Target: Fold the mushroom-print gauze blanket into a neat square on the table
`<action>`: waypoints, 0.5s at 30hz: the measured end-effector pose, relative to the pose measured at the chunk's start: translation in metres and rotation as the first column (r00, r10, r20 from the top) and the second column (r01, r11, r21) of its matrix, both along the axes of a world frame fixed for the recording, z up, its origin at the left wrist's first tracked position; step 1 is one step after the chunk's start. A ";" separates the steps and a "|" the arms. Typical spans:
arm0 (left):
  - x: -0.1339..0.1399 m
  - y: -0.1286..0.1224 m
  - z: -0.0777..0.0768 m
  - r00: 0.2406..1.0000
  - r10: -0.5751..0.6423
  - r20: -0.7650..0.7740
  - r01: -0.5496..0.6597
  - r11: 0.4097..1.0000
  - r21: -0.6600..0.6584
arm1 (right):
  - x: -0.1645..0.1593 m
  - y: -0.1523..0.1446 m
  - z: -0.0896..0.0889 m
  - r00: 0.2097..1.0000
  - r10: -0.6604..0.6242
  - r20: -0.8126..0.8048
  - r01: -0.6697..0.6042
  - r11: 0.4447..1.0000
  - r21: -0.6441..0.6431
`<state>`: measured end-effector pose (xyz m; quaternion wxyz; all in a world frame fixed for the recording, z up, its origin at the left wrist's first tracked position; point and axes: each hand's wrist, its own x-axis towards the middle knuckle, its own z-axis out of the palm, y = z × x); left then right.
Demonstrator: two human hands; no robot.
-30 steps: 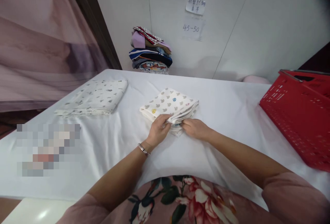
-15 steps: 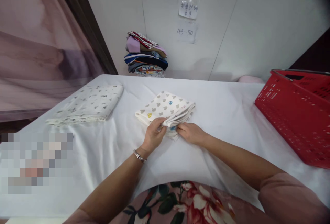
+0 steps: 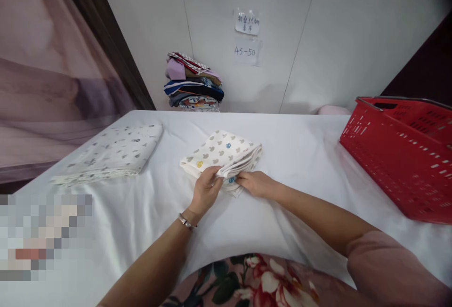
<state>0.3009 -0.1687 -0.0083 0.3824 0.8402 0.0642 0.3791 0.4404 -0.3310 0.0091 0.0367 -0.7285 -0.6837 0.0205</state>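
A folded white cloth (image 3: 222, 149) with grey, blue and yellow mouse-head prints lies on the white-covered table (image 3: 300, 156) in front of me. My left hand (image 3: 206, 187) grips its near corner, thumb below and fingers on top of the layers. Close beside it, my right hand (image 3: 257, 184) pinches the layered edge at the near right; its fingertips are partly tucked in among the layers and hidden. Several stacked layers show along the cloth's right side. A bracelet (image 3: 187, 221) circles my left wrist.
Another folded white cloth (image 3: 113, 149) with a small grey print lies at the table's left. A red plastic basket (image 3: 399, 156) stands on the right. Behind the far edge rises a pile of folded fabrics (image 3: 194, 83), with paper notes (image 3: 247, 22) on the wall.
The whole view has shifted slightly, with far things lower and the scene further left. Both hands keep their hold on the cloth's near corner, hardly moved.
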 end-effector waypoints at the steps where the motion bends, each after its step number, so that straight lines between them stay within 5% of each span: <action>1: 0.000 0.000 0.000 1.000 -0.001 0.001 0.001 1.000 0.005 | 0.001 -0.001 0.000 1.000 0.003 -0.012 -0.003 1.000 0.002; 8: 0.000 -0.003 0.001 1.000 0.003 0.013 -0.003 1.000 0.027 | 0.008 0.003 0.002 0.992 0.024 -0.120 -0.017 0.998 0.060; 15: 0.000 -0.004 0.006 1.000 0.007 0.021 -0.008 0.999 0.031 | -0.002 0.005 0.006 1.000 0.014 0.024 -0.015 0.999 0.050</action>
